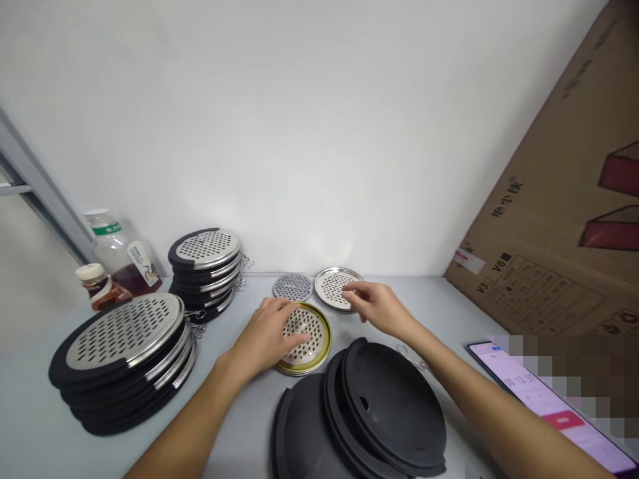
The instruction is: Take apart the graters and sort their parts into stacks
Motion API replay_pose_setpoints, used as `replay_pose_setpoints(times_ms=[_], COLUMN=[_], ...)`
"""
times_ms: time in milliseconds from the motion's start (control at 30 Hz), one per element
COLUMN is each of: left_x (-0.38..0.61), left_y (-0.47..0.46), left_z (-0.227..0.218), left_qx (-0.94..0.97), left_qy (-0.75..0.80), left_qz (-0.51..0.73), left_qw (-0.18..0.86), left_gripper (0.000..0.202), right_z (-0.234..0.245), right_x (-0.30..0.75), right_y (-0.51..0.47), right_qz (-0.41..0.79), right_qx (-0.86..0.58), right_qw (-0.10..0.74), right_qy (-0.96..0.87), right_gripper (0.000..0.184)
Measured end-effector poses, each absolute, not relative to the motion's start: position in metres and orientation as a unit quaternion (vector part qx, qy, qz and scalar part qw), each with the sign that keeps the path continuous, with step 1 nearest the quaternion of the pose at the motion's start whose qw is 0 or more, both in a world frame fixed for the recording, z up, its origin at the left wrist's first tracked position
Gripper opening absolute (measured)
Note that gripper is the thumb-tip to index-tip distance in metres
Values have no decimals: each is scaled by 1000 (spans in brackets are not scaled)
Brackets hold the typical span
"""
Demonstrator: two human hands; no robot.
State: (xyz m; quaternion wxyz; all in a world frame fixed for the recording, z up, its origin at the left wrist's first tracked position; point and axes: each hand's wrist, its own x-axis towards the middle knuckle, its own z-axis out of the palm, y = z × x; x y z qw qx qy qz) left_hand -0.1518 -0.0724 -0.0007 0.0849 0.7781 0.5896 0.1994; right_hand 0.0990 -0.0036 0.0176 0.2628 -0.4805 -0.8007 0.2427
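My left hand (272,332) lies fingers down on a gold-rimmed perforated metal disc (312,346) in the middle of the pale table. My right hand (377,306) reaches to a silver perforated disc (335,287) just behind it, fingertips curled at the disc's right edge. A smaller flat perforated disc (292,287) lies to the left of that one. Directly in front of me sits a stack of black round plastic bases (379,406).
Two stacks of assembled black-and-steel perforated plates stand at the left (124,359) and back left (207,269). Two bottles (117,263) stand by the wall. A phone (549,399) lies at the right, below a leaning cardboard box (559,219).
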Motion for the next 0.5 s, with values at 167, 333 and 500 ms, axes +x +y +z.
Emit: replay_pose_setpoints(times_ms=[167,333,500], left_x=[-143,-143,-140], left_y=[-81,-80,-84], left_z=[-7,-6,-3], left_qx=[807,804,804], left_qy=[561,571,574], left_qz=[148,140,143], left_qw=[106,95,61], left_gripper=[74,74,71], right_z=[2,-9,-11], right_x=[154,172,164], right_y=[3,13,11], right_qz=[431,441,411], right_qx=[-488,-492,-507], right_qw=[423,480,451], right_qy=[-631,-578,-609], right_gripper=[42,40,42])
